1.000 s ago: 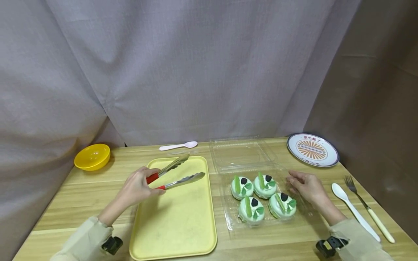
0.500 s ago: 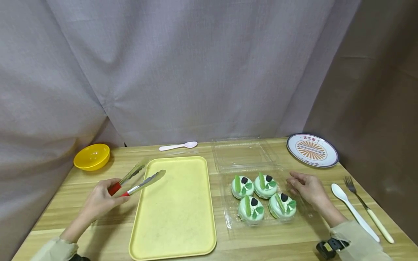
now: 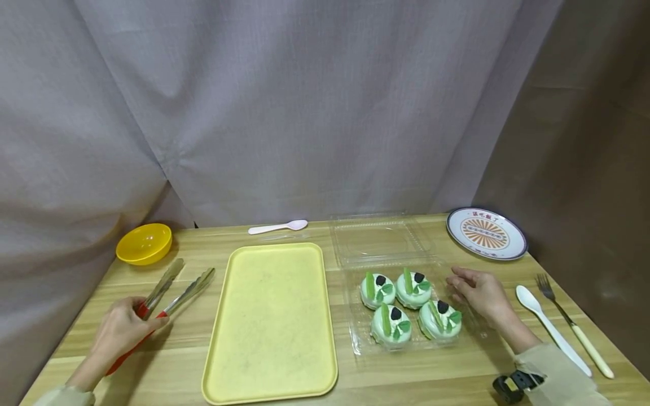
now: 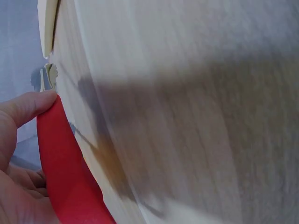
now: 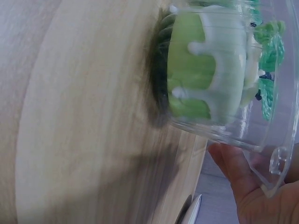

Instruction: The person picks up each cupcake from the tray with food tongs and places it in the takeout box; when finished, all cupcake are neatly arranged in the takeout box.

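At the left of the table, my left hand grips a pair of tongs by the red handles. Its metal arms stand spread and point away from me. In the left wrist view the thumb presses along a red handle. My right hand rests with loosely extended fingers against the right side of a clear plastic box, whose lid lies folded back. Several small green cakes with leaf and berry toppings sit inside. The right wrist view shows the fingers beside the box wall, under its rim.
A yellow tray lies between the tongs and the box. Behind are a yellow bowl and a pink spoon. At right lie a patterned plate, a white spoon and a fork. Curtains border the table.
My left hand has carried the tongs leftward and toward me, from above the tray to the table's left side. The right hand and the box have stayed nearly still.
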The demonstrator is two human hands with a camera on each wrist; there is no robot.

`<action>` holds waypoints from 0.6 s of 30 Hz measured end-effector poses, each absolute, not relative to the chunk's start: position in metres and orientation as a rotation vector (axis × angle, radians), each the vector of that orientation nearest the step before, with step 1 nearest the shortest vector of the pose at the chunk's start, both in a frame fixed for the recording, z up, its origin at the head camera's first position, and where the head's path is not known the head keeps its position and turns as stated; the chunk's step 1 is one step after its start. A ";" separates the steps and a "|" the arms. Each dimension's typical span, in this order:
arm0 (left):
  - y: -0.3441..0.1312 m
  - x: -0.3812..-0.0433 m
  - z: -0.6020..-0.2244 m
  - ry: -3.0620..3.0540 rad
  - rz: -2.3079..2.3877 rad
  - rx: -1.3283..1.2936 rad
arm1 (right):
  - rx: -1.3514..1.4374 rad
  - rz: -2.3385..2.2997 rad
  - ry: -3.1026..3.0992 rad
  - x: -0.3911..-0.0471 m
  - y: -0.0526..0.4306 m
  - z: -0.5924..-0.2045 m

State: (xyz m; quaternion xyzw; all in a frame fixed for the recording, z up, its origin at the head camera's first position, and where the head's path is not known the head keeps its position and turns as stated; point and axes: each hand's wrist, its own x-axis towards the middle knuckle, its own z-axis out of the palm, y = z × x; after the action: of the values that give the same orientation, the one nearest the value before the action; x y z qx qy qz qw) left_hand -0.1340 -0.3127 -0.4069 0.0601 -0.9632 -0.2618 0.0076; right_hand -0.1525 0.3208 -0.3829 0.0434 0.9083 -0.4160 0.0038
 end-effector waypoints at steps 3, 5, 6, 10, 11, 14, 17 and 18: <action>-0.313 -0.134 -0.409 -3.002 -0.785 0.187 | 0.136 -1.306 2.840 -0.153 0.321 -0.383; -0.312 -0.134 -0.410 -2.985 -0.751 0.166 | 0.139 -1.307 2.835 -0.153 0.321 -0.383; -0.312 -0.134 -0.411 -2.986 -0.742 0.163 | 0.139 -1.304 2.836 -0.153 0.321 -0.383; -0.309 -0.136 -0.414 -3.000 -0.708 0.155 | 0.140 -1.310 2.826 -0.153 0.321 -0.383; -0.309 -0.136 -0.414 -3.009 -0.702 0.159 | 0.139 -1.315 2.820 -0.153 0.321 -0.383; -0.307 -0.137 -0.416 -3.024 -0.675 0.156 | 0.142 -1.330 2.804 -0.153 0.321 -0.384; -0.306 -0.138 -0.417 -3.026 -0.637 0.138 | 0.146 -1.344 2.797 -0.153 0.322 -0.384; -0.306 -0.138 -0.418 -3.028 -0.629 0.133 | 0.144 -1.348 2.797 -0.153 0.322 -0.384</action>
State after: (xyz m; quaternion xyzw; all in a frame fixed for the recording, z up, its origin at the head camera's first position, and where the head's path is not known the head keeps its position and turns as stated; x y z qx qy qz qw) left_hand -0.1380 -0.3062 -0.4176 0.0428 -0.9779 -0.2033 0.0230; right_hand -0.1534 0.3221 -0.3839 0.0463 0.8998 -0.4336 0.0167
